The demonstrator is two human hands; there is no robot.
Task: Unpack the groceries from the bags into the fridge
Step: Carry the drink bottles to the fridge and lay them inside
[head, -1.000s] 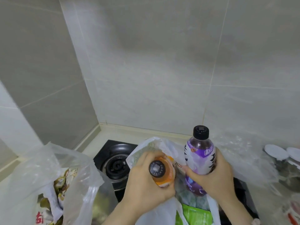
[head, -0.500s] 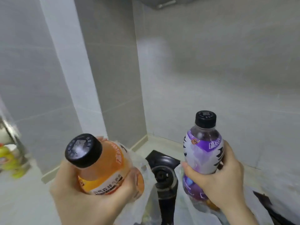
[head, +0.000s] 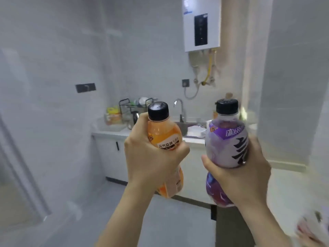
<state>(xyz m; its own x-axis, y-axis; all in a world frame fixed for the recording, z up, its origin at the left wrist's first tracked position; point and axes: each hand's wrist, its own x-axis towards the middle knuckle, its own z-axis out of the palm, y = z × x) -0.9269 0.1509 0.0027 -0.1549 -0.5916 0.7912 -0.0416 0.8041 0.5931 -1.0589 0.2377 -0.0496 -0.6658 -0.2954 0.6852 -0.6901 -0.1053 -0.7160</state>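
We have two drinks up in the air in front of the sink [head: 183, 126]. Our left hand [head: 151, 163] wraps its fingers tight round the orange bottle [head: 163, 134]. It has orange drink up to the neck and a black cap on, and it's just left of the sink. Our right hand [head: 243, 177] curls round the purple bottle [head: 226, 145], capped too, with purple drink showing below the label, just right of the sink. Half a second ago the stove sat below them and the orange bottle tipped toward us; now it stands upright.
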